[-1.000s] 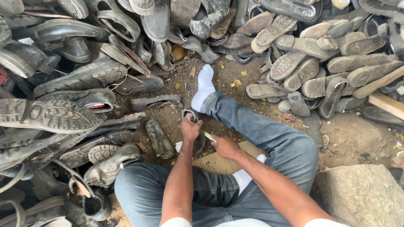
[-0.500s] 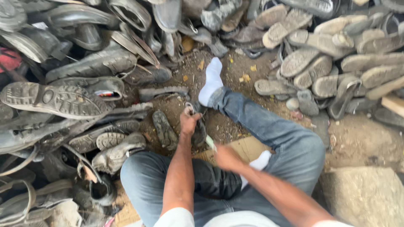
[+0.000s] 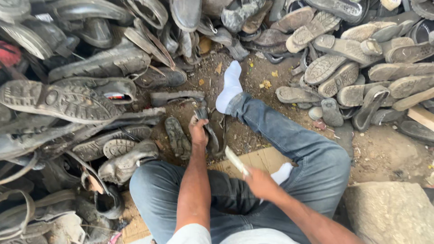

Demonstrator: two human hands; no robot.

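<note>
I sit on the ground in blue jeans and white socks. My left hand [image 3: 198, 131] grips a worn dark shoe sole [image 3: 210, 133] that stands on edge on the dirt in front of me. My right hand [image 3: 258, 182] is drawn back toward my right knee and holds a knife [image 3: 237, 161] with a pale blade pointing up and left, apart from the sole. A flat sheet of cardboard [image 3: 260, 158] lies under my legs.
Heaps of old soles and shoe parts surround me: dark ones at left [image 3: 68, 104], paler ones at right [image 3: 361, 58]. A loose dark sole [image 3: 177, 136] lies left of my left hand. A large grey stone [image 3: 393, 212] sits at lower right.
My right hand has pulled the knife away from the sole and back toward my knee. My left hand stays on the sole. The camera view has shifted slightly.
</note>
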